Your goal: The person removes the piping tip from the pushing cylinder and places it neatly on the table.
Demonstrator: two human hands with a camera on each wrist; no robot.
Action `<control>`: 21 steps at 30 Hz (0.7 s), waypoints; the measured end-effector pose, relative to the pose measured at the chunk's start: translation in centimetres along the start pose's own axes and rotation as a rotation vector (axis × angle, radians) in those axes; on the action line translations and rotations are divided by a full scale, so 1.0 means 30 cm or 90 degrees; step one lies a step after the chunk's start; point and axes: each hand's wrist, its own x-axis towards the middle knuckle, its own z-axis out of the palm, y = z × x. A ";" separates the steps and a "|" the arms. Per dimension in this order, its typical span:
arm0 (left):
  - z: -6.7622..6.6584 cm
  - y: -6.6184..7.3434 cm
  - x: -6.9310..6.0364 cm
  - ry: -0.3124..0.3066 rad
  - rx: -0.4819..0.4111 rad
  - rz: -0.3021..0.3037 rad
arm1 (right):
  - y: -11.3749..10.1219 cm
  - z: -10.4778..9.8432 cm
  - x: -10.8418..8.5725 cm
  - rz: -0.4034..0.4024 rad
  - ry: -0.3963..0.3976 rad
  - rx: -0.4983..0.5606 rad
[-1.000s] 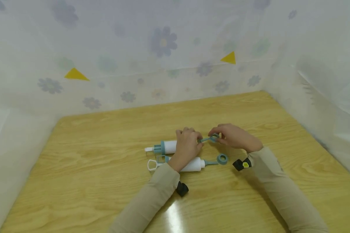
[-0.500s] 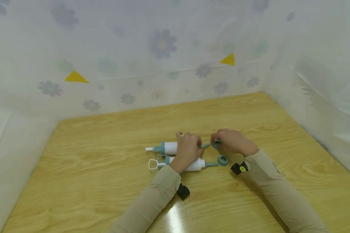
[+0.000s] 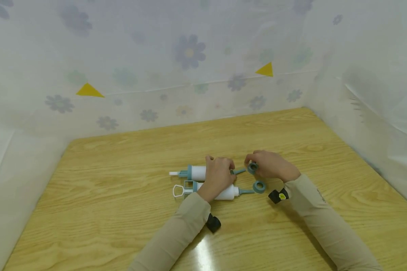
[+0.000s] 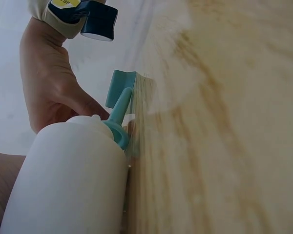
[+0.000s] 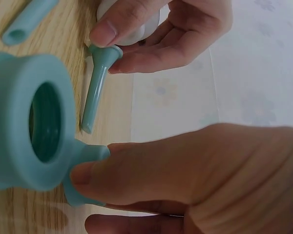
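Observation:
Two syringe-like tools with white barrels and teal parts lie side by side on the wooden table. My left hand [image 3: 218, 175] lies over the far tool [image 3: 198, 173]; its thumb and fingers pinch the flared base of that tool's teal nozzle [image 5: 95, 87]. Just past the nozzle tip, my right hand [image 3: 269, 165] pinches a teal ring [image 3: 252, 168] between thumb and fingers, apart from the tip. The near tool [image 3: 225, 192] sits partly under my left wrist, its teal nozzle [image 3: 246, 191] pointing right. A second teal ring [image 3: 259, 187] rests by that nozzle's tip.
The near tool's white loop handle [image 3: 178, 191] points left. Black wrist cameras [image 3: 213, 223] hang close to the table surface [image 3: 105, 210]. A flower-patterned sheet [image 3: 190, 94] with yellow triangles rises behind the table.
A second ago the held ring touched or overlapped the far nozzle's tip; it now stands slightly apart and is turned. The right hand moved slightly nearer me. Little differs over the last half second.

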 end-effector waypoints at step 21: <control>-0.071 -0.034 -0.009 0.084 -0.130 -0.017 | 0.000 -0.003 0.011 0.032 -0.034 0.008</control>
